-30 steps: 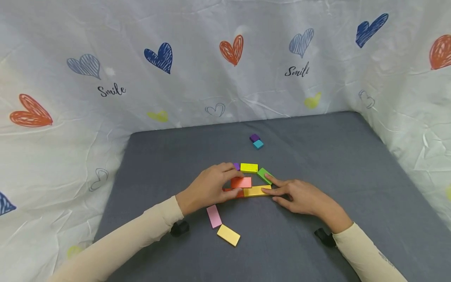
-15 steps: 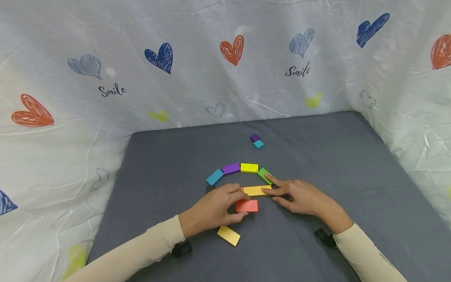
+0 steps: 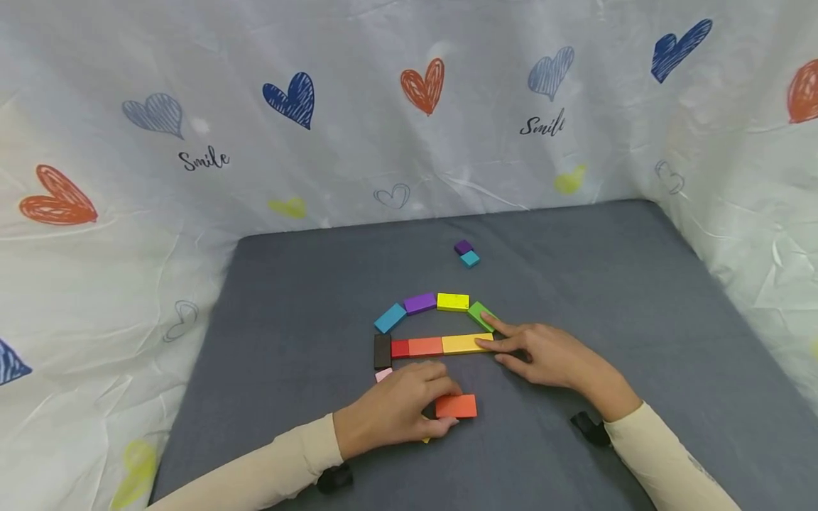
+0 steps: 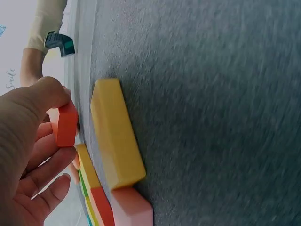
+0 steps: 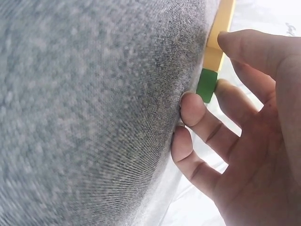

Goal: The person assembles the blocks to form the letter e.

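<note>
My left hand [image 3: 399, 404] pinches a coral-orange block [image 3: 456, 406] between thumb and fingers. In the left wrist view, that block appears above the table, past a pale yellow block [image 4: 117, 136] whose end meets a pink block [image 4: 134, 207]. My left hand covers most of both in the head view. Outstretched fingers of my right hand [image 3: 549, 358] touch the green block [image 3: 481, 316] and the right end of a golden-yellow block [image 3: 463, 344]. An orange block [image 3: 425, 346] and a red block [image 3: 400, 348] continue that row leftward.
Blue [image 3: 390, 318], purple [image 3: 420, 304] and yellow [image 3: 453, 302] blocks arc behind the row. A black block [image 3: 382, 351] stands at its left end. Farther back lie a dark purple block [image 3: 463, 247] and a teal block [image 3: 470, 259]. A heart-print curtain [image 3: 345, 142] surrounds the grey table [image 3: 307, 284].
My left hand has carried the coral-orange block from over the row toward the table's front, uncovering the row's left part and the blue and black blocks. My right hand stays in place.
</note>
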The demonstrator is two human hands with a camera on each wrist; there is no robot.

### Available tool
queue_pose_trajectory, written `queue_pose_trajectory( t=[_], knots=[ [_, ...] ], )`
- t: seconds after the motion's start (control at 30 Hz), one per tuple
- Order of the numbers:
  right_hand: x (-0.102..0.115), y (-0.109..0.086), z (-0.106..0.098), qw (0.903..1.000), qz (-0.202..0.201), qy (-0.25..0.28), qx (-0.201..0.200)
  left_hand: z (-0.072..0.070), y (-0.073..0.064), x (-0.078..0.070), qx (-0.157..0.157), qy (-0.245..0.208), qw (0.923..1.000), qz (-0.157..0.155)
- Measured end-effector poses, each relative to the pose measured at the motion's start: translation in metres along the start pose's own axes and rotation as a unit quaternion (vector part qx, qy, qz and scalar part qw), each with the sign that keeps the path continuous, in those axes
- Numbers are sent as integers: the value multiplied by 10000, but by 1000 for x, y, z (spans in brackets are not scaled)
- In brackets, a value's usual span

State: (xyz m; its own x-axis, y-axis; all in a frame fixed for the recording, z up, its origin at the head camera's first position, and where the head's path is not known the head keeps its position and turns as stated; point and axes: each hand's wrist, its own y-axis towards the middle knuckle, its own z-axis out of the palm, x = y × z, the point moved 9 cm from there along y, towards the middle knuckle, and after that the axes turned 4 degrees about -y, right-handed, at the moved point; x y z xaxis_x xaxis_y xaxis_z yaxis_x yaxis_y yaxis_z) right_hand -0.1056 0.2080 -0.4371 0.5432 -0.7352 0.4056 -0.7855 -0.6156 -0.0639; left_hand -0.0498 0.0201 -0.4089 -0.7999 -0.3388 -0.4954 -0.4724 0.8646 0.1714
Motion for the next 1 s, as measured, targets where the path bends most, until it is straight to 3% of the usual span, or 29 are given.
queue_pose_trajectory(
  t=[0.33, 0.73, 1.0],
  knots=[
    [0, 0, 1, 10000, 13, -3, 45, 21, -3, -12, 269, 703, 9969, 250],
    [-1, 0, 2, 9999, 109, 57, 44, 29, -7, -13, 436, 916, 9944, 289],
    [-1, -1, 0, 10000, 13, 14, -36, 29, -7, -13, 314, 1128, 9927, 272]
  ],
)
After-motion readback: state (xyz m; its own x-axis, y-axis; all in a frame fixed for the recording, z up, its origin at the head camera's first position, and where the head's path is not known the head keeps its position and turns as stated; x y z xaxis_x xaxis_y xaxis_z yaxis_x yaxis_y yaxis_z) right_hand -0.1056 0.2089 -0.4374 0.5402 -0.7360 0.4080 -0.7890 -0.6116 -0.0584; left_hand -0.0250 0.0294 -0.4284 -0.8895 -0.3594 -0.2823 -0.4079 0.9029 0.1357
